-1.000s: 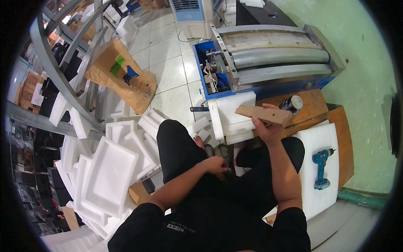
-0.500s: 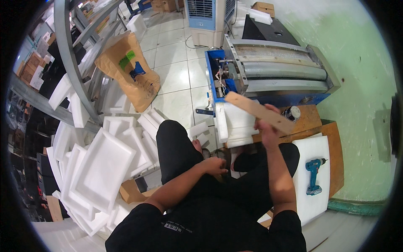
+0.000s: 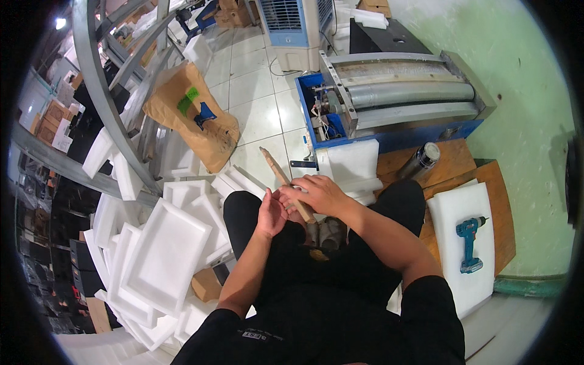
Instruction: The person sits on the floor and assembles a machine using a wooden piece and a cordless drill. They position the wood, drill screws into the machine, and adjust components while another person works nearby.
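Observation:
A flat wooden strip (image 3: 286, 174) is tilted edge-on above my knees. My right hand (image 3: 320, 194) grips it from the right side, its fingers laid over the wood. Close against the strip's left side is my left hand (image 3: 271, 213), palm turned inward, thumb raised and fingers apart. Its fingertips are partly hidden around the strip and the right hand's fingers, so I cannot tell whether they touch the wood.
White foam trays (image 3: 164, 255) are heaped at the left beside a brown paper sack (image 3: 193, 121). A roller machine (image 3: 407, 94) stands ahead right. Near my right knee is a steel flask (image 3: 421, 159); a teal cordless drill (image 3: 468, 244) lies on a white foam sheet (image 3: 453, 210).
My right hand has brought the wooden strip left and down in front of me, turning it edge-on. My left hand has risen from my lap to meet it.

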`<state>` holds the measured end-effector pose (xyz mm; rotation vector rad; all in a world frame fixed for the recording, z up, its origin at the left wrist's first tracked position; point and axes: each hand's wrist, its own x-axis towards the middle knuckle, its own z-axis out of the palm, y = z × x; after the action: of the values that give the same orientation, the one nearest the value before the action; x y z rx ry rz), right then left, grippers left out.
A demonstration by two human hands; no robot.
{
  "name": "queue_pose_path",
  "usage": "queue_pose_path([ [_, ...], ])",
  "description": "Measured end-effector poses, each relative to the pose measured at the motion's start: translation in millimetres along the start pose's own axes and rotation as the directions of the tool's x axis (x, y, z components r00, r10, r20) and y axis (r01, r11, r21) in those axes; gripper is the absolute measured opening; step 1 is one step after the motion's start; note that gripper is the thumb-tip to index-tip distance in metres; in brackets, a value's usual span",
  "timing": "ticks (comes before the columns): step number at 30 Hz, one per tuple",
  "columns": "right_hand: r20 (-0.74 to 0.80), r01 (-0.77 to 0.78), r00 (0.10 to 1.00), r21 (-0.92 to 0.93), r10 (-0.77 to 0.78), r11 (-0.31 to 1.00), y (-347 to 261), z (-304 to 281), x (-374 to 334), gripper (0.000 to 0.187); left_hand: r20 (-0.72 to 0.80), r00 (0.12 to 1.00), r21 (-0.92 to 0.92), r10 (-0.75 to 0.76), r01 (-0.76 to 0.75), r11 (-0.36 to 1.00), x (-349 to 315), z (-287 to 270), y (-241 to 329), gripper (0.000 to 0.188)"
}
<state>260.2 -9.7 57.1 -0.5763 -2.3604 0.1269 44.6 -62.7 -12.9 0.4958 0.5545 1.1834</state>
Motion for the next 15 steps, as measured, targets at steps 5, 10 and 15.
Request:
queue_pose_path([
  [5,0.105,0.022,0.994,-0.107,-0.01,0.994,-0.6,27.2,4.8,0.072,-0.125,0.992,0.271,-0.006,0.04,0.962,10.6,-5.6,33.8,0.039],
  [10,0.241,-0.007,0.97,-0.078,0.026,0.997,-4.3,26.1,9.0,0.084,-0.125,0.99,0.274,0.06,-0.024,0.961,21.9,-14.2,52.9,0.032],
  [15,0.32,0.011,0.947,0.02,-0.017,1.0,-5.3,24.8,-0.6,0.077,-0.247,0.965,0.118,0.083,-0.055,0.991,28.4,-37.6,31.9,0.049],
])
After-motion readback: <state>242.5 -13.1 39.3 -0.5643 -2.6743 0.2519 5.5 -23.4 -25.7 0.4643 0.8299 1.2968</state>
